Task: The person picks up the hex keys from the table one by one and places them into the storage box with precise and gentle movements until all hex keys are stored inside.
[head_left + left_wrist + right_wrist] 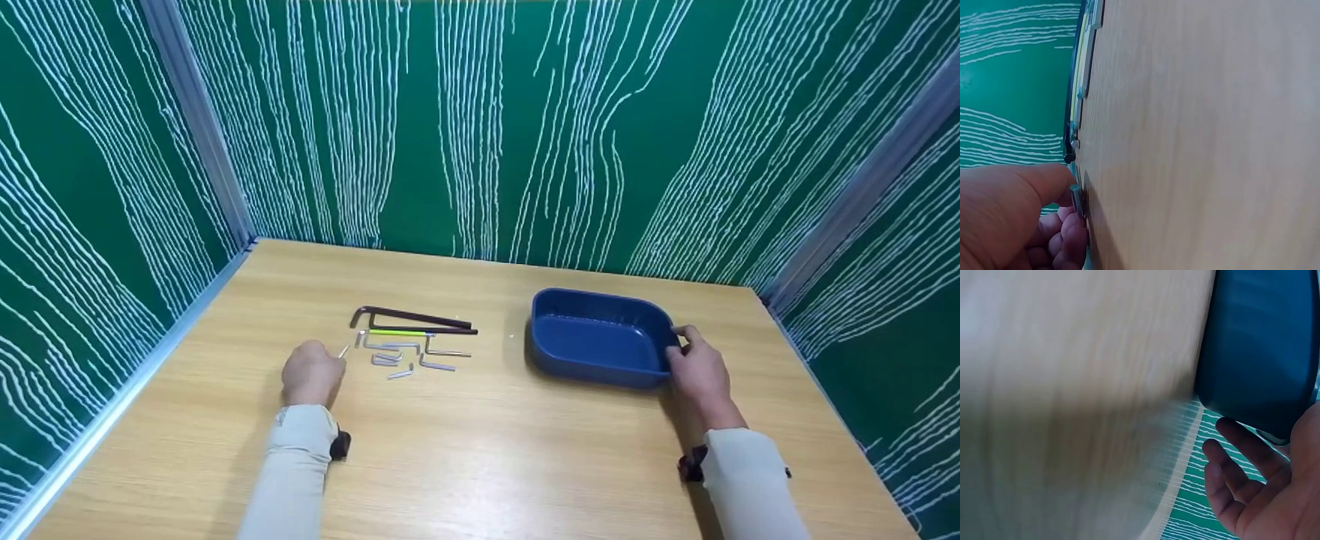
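Well left of the box [600,375], the left hand [311,373] pinches a small key [343,352] in its fingers, maybe because it is so thin. The other keys [420,316] lie on the surface [465,457], nearer the box, perhaps spread so each shows. The right hand [703,373] grips the box's right end, some fingers loose, perhaps to keep it still.

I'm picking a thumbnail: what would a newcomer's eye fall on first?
Probably the blue tray on the table's right half, with the right hand at its right end. Next, the hex keys to its left, a yellow-green strip among them. White-streaked green walls rise behind.
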`<action>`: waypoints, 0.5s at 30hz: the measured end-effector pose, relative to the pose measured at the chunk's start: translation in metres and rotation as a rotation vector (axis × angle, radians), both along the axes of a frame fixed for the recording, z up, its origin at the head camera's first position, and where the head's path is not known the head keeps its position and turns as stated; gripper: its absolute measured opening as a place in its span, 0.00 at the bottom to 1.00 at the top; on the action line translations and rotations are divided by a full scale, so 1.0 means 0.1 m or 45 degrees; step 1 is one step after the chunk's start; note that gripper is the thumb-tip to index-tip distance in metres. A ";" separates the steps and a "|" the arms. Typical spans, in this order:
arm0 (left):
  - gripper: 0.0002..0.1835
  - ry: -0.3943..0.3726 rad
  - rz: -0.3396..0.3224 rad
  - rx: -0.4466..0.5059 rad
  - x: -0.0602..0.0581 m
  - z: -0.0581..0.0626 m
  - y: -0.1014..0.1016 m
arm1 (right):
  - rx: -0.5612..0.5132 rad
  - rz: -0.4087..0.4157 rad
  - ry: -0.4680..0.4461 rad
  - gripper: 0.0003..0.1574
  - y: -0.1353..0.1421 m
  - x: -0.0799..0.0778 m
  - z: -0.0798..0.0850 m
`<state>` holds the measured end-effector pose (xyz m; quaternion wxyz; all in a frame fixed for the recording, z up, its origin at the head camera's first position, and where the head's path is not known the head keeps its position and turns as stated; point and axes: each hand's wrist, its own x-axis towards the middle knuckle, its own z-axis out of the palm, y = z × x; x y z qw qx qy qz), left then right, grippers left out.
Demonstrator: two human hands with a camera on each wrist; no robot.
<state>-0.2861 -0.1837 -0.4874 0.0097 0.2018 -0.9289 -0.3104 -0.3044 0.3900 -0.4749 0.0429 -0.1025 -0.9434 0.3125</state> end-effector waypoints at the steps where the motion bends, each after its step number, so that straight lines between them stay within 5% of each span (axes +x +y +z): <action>1: 0.05 0.001 -0.010 -0.015 -0.01 -0.01 0.00 | 0.000 0.002 0.000 0.30 0.00 0.00 0.00; 7: 0.05 0.053 -0.066 -0.059 -0.03 -0.02 0.01 | 0.003 0.010 -0.008 0.30 -0.01 0.01 0.01; 15: 0.10 0.051 -0.113 0.127 -0.03 0.02 0.03 | 0.064 0.021 0.028 0.28 -0.02 0.01 0.03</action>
